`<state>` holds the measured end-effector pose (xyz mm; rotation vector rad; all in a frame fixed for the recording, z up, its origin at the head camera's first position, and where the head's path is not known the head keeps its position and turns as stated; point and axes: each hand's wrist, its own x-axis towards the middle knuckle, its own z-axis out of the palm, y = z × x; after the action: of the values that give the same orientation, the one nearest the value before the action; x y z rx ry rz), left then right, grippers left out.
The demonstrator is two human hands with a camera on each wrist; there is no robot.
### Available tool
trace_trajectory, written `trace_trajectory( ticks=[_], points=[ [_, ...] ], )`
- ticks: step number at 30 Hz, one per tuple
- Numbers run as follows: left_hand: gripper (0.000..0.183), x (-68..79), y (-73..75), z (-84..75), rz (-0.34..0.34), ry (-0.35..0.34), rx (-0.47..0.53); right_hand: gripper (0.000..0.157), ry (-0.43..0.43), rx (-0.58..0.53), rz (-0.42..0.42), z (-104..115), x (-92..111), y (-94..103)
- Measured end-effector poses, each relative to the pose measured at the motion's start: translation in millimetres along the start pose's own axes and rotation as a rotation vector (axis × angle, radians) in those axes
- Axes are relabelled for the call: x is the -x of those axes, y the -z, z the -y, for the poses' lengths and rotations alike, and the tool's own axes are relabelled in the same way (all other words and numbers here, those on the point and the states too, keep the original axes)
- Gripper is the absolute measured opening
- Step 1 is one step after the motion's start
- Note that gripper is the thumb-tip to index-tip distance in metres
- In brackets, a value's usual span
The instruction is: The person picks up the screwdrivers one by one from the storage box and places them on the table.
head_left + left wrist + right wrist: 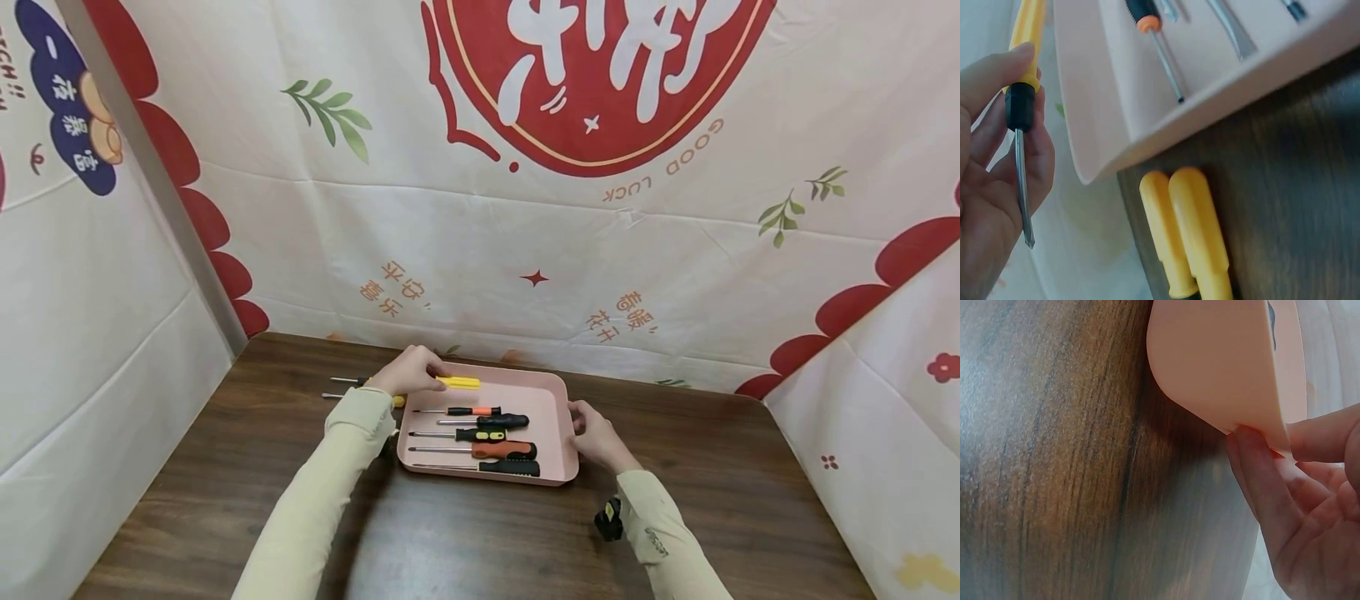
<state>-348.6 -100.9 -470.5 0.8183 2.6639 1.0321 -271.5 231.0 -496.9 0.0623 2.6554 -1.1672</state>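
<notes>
My left hand [411, 371] grips a screwdriver [459, 383] by its yellow handle, over the back left part of a pink tray [551, 400]. In the left wrist view, this screwdriver has a black collar and a bare metal shaft with a cross-shaped tip. Thumb outside, fingers below: no, my right hand [597, 437] pinches the tray's right wall between thumb and fingers. Several screwdrivers lie side by side in the tray, handles to the right; one has an orange-brown handle [504, 451]. Two yellow-handled screwdrivers [1200, 225] lie on the table just left of the tray.
A small black and yellow object [609, 521] lies on the brown wooden table [465, 542], close by the right sleeve. Printed white cloth [480, 250] hangs behind the table and along both sides.
</notes>
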Motion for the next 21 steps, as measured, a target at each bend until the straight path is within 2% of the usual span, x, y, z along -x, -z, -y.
trace_trajectory(
  ticks=[7, 14, 21],
  points=[
    [0.020, 14.9, 15.0, 3.3, -0.017, -0.016, 0.044, 0.058, 0.015, 0.017, 0.005, 2.6, -0.2, 1.0],
    [0.025, 30.7, 21.9, 8.0, -0.026, 0.003, 0.080, 0.058, 0.017, 0.022, 0.016, 2.9, 2.2, 1.8],
    [0.021, 48.5, 30.7, 13.9, -0.045, -0.018, 0.078, 0.057, 0.024, 0.015, 0.015, 4.9, 2.7, 2.1]
  ],
)
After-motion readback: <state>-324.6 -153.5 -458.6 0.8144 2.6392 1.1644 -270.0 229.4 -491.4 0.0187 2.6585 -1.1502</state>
